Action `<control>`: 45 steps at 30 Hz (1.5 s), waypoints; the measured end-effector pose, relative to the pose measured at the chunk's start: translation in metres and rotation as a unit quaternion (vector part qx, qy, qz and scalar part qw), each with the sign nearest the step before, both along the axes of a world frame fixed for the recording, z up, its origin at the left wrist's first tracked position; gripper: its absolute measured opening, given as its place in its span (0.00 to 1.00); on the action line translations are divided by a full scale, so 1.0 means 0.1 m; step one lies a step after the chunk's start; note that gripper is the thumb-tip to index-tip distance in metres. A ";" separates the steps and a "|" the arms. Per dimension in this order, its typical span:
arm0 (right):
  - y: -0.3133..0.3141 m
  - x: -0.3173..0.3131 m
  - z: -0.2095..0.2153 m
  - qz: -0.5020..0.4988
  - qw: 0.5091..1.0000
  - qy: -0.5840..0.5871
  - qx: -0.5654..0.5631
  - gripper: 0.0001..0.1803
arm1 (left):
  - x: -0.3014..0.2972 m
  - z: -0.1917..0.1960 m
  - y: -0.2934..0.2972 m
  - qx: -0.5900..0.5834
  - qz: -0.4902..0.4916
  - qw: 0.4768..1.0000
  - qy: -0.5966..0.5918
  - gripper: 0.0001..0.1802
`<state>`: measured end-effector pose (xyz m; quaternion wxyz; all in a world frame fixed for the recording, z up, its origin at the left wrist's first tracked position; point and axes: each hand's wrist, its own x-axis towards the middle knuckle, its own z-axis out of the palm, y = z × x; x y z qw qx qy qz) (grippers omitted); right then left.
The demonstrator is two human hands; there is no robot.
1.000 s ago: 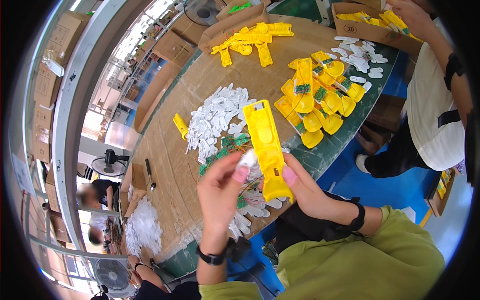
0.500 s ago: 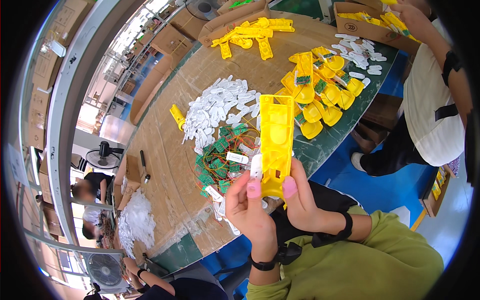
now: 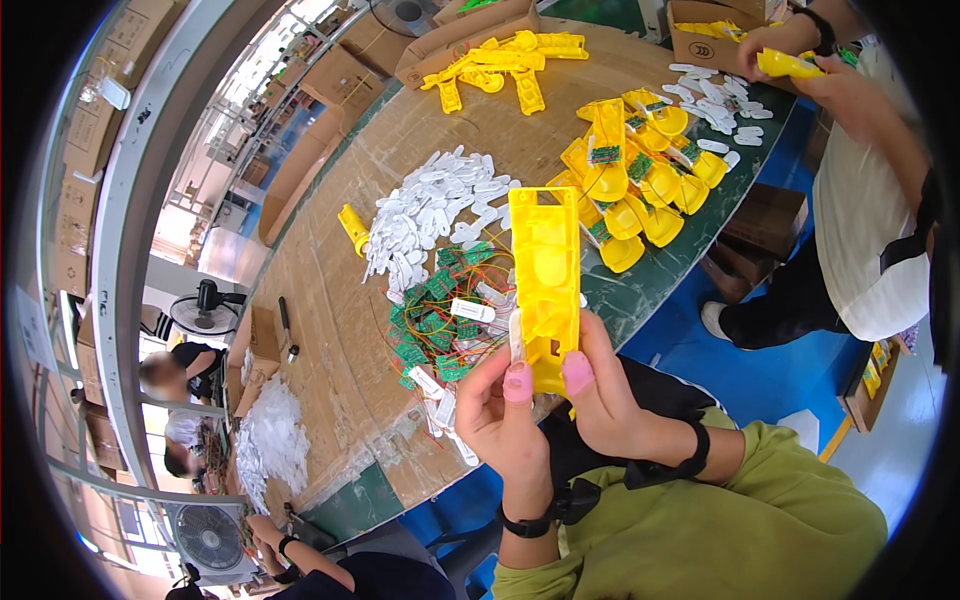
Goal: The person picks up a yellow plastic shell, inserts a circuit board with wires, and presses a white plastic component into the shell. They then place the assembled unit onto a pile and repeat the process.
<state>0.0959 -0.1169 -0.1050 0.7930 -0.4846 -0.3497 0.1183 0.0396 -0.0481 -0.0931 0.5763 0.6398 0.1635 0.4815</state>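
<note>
Upright in front of me is a long yellow plastic housing half [image 3: 546, 262], its hollow, ribbed inside facing me. My right hand [image 3: 607, 405] grips its lower right side, with a pink-wrapped thumb on the edge. Along the lower left edge, my left hand [image 3: 508, 410] pinches a slim white oval plastic piece [image 3: 516, 335] against the housing; its thumb is wrapped in pink too. Whether the white piece sits in the housing I cannot tell. Behind my left hand lie green circuit boards [image 3: 435, 325] with thin red and yellow wires, and a heap of white oval pieces [image 3: 425, 215].
Yellow housings with circuit boards [image 3: 640, 190] are piled at the table's right edge. More yellow parts [image 3: 505, 65] lie at the far side. At right, a co-worker's hands [image 3: 790, 55] hold a yellow part. A screwdriver [image 3: 284, 318] and clear plastic bags [image 3: 272, 440] lie left.
The housing and both my hands have shifted slightly; the white piece now shows more edge-on. The co-worker's hands have come lower, over the table's far right corner, with a yellow part.
</note>
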 end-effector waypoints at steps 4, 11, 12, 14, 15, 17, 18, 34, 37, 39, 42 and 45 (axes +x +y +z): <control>0.02 -0.01 -0.05 0.005 1.000 0.012 0.004 0.23 | -0.03 0.03 0.02 -0.001 0.009 0.999 0.031 0.10; -0.05 0.10 -0.02 0.057 0.996 -0.044 -0.054 0.23 | -0.18 0.11 0.16 0.038 0.011 0.986 0.159 0.10; -0.05 0.12 -0.02 0.075 0.994 -0.046 -0.061 0.23 | -0.20 0.12 0.20 0.040 0.012 0.987 0.155 0.10; -0.10 0.17 0.01 0.113 0.990 -0.061 -0.065 0.23 | -0.25 0.14 0.27 0.024 -0.107 0.982 0.155 0.16; -0.12 0.19 0.03 0.150 0.983 -0.071 -0.072 0.23 | -0.28 0.17 0.30 0.025 -0.109 0.982 0.150 0.16; -0.08 0.17 0.01 0.168 0.980 -0.082 -0.066 0.23 | -0.32 0.21 0.34 -0.034 -0.181 0.970 0.160 0.24; -0.06 0.16 -0.02 0.189 0.976 -0.088 -0.059 0.23 | -0.31 0.19 0.34 -0.030 -0.185 0.970 0.154 0.24; -0.75 0.78 0.59 -0.246 0.960 0.011 0.133 0.22 | -1.66 0.17 0.77 -0.166 0.300 0.874 -0.345 0.25; -0.39 0.41 0.50 -0.134 0.988 -0.001 0.082 0.16 | -1.44 0.16 0.55 -0.163 0.311 0.886 -0.305 0.25; -0.18 0.11 0.46 0.123 0.987 0.102 -0.011 0.11 | -1.38 0.09 0.47 -0.191 0.305 0.894 -0.268 0.24; 0.05 -0.12 0.32 0.405 0.863 -0.260 -0.153 0.14 | -1.41 -0.06 0.43 -0.212 0.192 0.946 -0.152 0.22; -0.14 -0.02 0.21 0.564 0.773 -0.265 -0.118 0.13 | -1.35 -0.18 0.38 -0.067 0.173 0.982 -0.047 0.26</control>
